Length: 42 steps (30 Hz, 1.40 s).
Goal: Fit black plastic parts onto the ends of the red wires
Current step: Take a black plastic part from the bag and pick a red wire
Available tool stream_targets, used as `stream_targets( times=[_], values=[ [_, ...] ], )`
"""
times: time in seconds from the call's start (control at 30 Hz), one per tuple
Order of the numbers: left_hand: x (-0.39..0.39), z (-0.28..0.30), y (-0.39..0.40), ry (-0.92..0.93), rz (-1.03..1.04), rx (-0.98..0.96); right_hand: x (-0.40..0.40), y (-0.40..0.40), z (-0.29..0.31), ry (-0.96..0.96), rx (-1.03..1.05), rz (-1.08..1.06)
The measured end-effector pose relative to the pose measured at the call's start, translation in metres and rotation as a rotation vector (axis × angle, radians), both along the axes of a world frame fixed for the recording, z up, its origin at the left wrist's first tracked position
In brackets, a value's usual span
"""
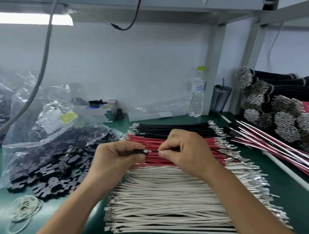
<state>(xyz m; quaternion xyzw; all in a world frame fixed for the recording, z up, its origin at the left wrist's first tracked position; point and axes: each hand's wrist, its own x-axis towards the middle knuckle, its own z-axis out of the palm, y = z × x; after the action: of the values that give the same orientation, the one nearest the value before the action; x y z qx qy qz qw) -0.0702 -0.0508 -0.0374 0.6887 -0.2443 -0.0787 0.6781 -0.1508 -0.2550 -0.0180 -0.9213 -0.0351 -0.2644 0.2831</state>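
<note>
From the head camera, looking down over the green bench, this looks like the insertion step itself: the left hand [116, 157] is curled round a small black plastic part [143, 152], and the right hand [186, 149] pinches a thin wire [154, 151] between thumb and forefinger, its metal tip right at the part's opening. Whether that wire is red I cannot tell; it reads dark in the gap between the hands. The next move, I'd judge, calls for a straight push along the wire's own line until it seats. Both hands hover just above the flat row of red wires [190, 152], with loose black plastic parts [57, 173] heaped just left of the left hand.
</note>
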Motion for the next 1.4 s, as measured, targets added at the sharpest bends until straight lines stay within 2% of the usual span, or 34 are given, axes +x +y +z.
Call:
stream_targets(
  times=[0.1,0.3,1.13,1.3,1.4],
  values=[
    [0.0002,0.0002,-0.0002,-0.007,0.038,0.006,-0.0023,0.0030,0.0027,-0.005,0.009,0.015],
    [-0.0045,0.0011,-0.0058,0.023,-0.014,-0.008,-0.0053,-0.0062,-0.0003,0.054,0.096,0.051],
    [0.0008,0.0009,0.0031,0.025,-0.039,-0.034,-0.0032,0.0025,-0.0022,0.010,0.126,0.070],
    [0.0006,0.0007,0.0008,-0.013,-0.025,-0.024,-0.0025,0.0017,0.0001,0.000,0.044,0.026],
    [0.0004,0.0004,0.0021,-0.024,-0.021,-0.016,-0.0033,0.0024,-0.0001,0.024,0.086,0.061]
  ],
)
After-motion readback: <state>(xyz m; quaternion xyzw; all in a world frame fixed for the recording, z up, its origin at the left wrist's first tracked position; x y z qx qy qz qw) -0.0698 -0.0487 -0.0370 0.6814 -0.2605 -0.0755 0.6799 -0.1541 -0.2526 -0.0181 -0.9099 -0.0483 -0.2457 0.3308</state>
